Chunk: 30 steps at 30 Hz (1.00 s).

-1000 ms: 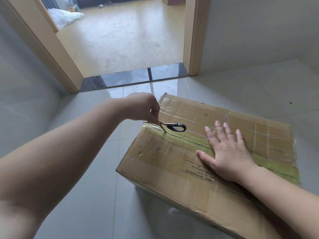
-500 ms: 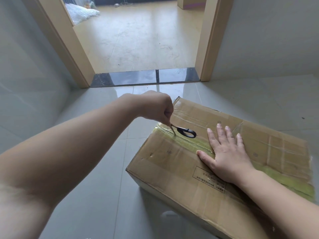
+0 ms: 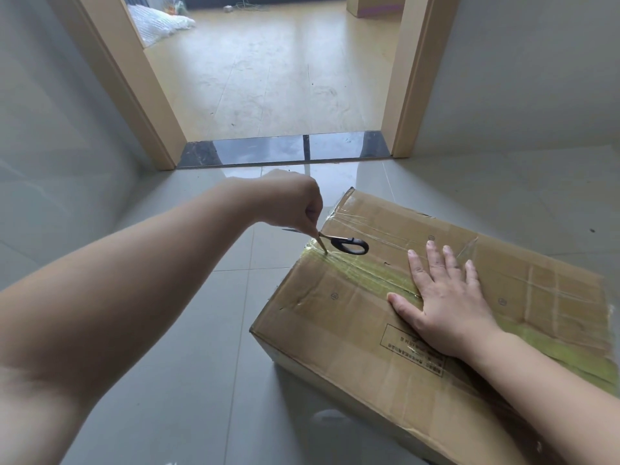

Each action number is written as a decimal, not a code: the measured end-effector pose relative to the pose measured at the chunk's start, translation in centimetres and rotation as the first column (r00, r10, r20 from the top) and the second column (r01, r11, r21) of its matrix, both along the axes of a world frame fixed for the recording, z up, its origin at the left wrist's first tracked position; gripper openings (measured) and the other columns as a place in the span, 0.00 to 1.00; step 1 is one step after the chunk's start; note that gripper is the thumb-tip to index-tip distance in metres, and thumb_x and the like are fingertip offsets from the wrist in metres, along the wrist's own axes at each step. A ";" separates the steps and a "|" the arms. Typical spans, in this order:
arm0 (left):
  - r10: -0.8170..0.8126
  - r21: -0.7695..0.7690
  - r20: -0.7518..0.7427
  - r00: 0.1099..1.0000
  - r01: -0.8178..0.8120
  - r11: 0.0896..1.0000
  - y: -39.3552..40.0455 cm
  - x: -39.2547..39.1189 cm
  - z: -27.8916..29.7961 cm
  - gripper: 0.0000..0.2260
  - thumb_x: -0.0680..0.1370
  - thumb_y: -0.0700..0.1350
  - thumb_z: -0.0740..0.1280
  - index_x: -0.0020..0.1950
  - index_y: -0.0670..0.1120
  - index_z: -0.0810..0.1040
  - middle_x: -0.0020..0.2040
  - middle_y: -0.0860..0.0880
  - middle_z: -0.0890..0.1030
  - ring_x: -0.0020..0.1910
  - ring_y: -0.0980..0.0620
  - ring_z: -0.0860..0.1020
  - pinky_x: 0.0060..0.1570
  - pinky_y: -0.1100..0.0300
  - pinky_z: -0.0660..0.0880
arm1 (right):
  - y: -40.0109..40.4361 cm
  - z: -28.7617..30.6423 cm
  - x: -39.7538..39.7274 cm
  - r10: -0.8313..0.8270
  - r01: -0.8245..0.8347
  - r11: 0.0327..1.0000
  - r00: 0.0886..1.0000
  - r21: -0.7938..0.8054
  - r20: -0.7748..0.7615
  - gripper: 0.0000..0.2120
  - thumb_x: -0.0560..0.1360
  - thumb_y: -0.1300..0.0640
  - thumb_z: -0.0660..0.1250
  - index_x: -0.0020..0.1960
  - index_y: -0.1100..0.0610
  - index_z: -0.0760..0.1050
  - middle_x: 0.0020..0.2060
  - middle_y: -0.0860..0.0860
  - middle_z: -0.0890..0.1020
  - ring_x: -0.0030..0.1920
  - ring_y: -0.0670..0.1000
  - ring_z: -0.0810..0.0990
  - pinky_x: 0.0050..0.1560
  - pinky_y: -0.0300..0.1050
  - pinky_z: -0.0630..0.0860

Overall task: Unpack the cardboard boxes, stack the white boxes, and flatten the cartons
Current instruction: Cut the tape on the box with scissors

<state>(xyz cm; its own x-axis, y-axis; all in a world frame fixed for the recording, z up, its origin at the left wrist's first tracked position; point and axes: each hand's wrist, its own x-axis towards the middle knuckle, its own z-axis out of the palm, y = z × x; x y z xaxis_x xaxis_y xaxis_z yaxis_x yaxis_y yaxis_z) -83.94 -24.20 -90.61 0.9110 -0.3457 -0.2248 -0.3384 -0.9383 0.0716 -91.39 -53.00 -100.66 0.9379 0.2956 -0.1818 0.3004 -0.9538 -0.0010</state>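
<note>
Carton [image 3: 339, 333] lies on the grey tiled floor [image 3: 188, 380], low and to the right, lower in view than a second ago, with more of the doorway [image 3: 278, 78] showing beyond. Right hand [image 3: 443, 307] stays pressed flat on its top, fingers spread, the thumb on the yellowish tape [image 3: 372, 275] along the seam. Left hand [image 3: 288, 201] still grips the open scissors [image 3: 335, 243] by the blades, one tip touching the tape at the carton's far end, the black handle lying over the lid. Clear tape crosses the brown lid; a printed label sits under the right wrist.
</note>
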 end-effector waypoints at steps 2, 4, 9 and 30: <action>0.045 -0.037 -0.024 0.999 -0.046 0.998 0.3 -0.1 -0.1 0.12 0.68 0.58 0.74 0.33 0.51 0.79 0.31 0.56 0.79 0.30 0.56 0.73 0.29 0.63 0.64 | 0.0 0.1 0.0 -0.003 0.003 1.000 1.000 0.000 -0.004 0.47 0.62 0.25 0.27 0.76 0.48 0.35 0.75 0.53 0.35 0.75 0.54 0.33 0.72 0.58 0.34; 0.068 -0.049 -0.031 0.997 -0.069 0.996 0.6 -0.1 -0.2 0.12 0.68 0.58 0.74 0.33 0.51 0.79 0.32 0.56 0.79 0.31 0.56 0.73 0.29 0.63 0.63 | 0.1 0.1 0.1 -0.004 0.004 1.000 1.000 0.002 -0.005 0.47 0.63 0.25 0.27 0.76 0.48 0.35 0.75 0.53 0.35 0.75 0.54 0.34 0.72 0.58 0.34; 0.076 -0.047 -0.014 0.997 -0.076 0.996 0.9 -0.2 -0.3 0.11 0.67 0.58 0.75 0.31 0.53 0.79 0.30 0.57 0.78 0.29 0.57 0.73 0.29 0.63 0.64 | 0.0 0.2 0.1 0.002 -0.002 1.000 1.000 0.011 -0.014 0.47 0.63 0.25 0.28 0.76 0.48 0.35 0.75 0.53 0.35 0.75 0.54 0.33 0.72 0.58 0.34; 0.050 -0.013 0.181 0.982 -0.049 0.999 -0.8 -0.3 2.9 0.10 0.71 0.57 0.72 0.36 0.52 0.79 0.35 0.55 0.79 0.33 0.58 0.72 0.31 0.61 0.66 | -0.9 2.6 -0.3 0.049 -0.037 0.961 0.998 0.273 -0.036 0.35 0.76 0.35 0.55 0.77 0.50 0.54 0.77 0.52 0.52 0.76 0.51 0.48 0.75 0.52 0.43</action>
